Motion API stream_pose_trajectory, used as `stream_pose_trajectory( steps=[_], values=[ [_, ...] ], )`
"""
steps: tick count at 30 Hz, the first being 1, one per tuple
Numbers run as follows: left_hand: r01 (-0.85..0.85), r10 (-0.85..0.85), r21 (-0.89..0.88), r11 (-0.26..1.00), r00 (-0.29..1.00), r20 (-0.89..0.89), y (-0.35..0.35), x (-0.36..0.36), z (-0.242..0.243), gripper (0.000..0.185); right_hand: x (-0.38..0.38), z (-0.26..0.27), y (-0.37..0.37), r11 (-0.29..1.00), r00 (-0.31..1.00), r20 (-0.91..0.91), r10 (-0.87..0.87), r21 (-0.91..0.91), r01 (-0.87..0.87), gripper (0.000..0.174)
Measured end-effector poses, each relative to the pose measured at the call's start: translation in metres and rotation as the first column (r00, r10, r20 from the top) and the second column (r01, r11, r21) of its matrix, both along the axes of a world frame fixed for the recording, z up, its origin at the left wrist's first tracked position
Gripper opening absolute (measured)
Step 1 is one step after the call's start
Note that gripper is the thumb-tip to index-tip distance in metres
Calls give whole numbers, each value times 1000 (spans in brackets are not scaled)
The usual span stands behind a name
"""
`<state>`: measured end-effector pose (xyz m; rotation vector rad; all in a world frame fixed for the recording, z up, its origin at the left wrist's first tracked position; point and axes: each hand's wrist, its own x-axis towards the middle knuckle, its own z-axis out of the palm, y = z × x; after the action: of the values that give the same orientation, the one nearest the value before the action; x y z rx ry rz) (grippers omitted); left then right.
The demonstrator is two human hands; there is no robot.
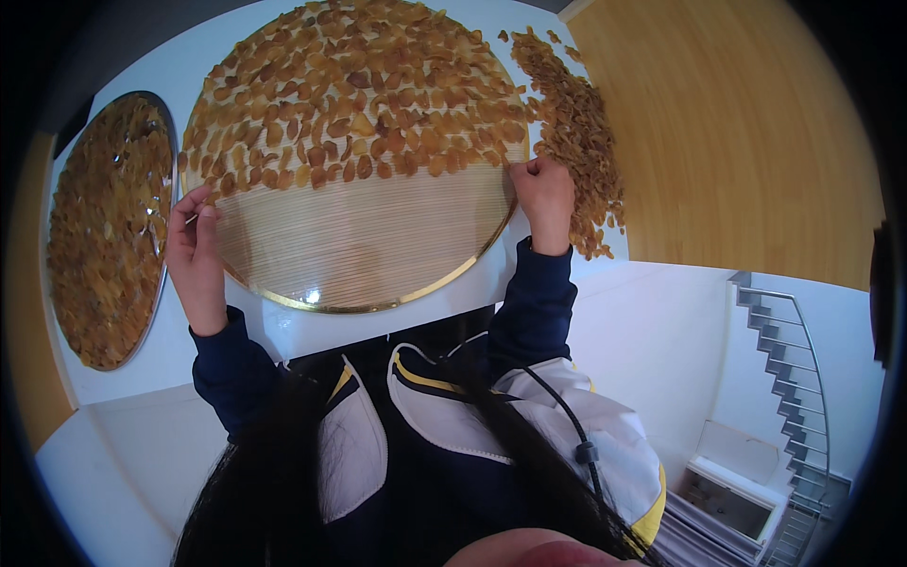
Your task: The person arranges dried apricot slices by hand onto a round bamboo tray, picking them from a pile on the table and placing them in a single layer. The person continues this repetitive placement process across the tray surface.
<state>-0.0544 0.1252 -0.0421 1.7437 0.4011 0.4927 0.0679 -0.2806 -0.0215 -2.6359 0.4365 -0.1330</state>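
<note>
A large round tray (pixel 340 241) with a ribbed tan surface and a gold rim lies in front of me. Rows of translucent amber-brown dried slices (pixel 340 127) cover its far part, while the near part shows bare ribs. At the left end of the nearest row, my left hand (pixel 193 266) holds a small slice (pixel 212 200) between thumb and forefinger. My right hand (pixel 544 202) is over the tray's right rim with its fingers pinched together. A brown bit shows at those fingertips, apparently a slice, mostly hidden by them.
A heap of loose slices (pixel 577 135) lies on the white tabletop (pixel 283 337) beyond my right hand. Close on the left stands a second round tray (pixel 106 234), covered in slices under a shiny surface. A wooden panel (pixel 716 135) borders the table at right.
</note>
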Motion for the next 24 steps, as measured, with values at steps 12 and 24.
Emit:
stream_pose_trajectory(
  steps=[12,24],
  values=[
    [-91,89,83,992,996,28,32,1,-22,24,3,-12,-9,988,999,-1,44,-148,-43,40],
    [-213,215,129,969,977,-1,37,11,-13,23,3,-31,-12,996,981,194,29,83,-46,41]
  ],
)
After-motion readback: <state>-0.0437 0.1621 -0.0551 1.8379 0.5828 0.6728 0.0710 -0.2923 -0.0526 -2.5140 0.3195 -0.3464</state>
